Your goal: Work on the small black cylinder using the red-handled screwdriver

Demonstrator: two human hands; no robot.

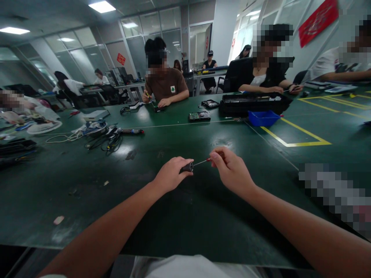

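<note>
Near the frame's centre, hands apart, the left hand (170,174) grips a dark cylinder (188,167); the right hand (234,172) holds a thin screwdriver (209,159) at its open end, seemingly needing steady alignment.

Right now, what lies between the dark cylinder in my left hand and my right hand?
In the head view, a thin metal shaft spans from the right hand to the dark cylinder.
</note>
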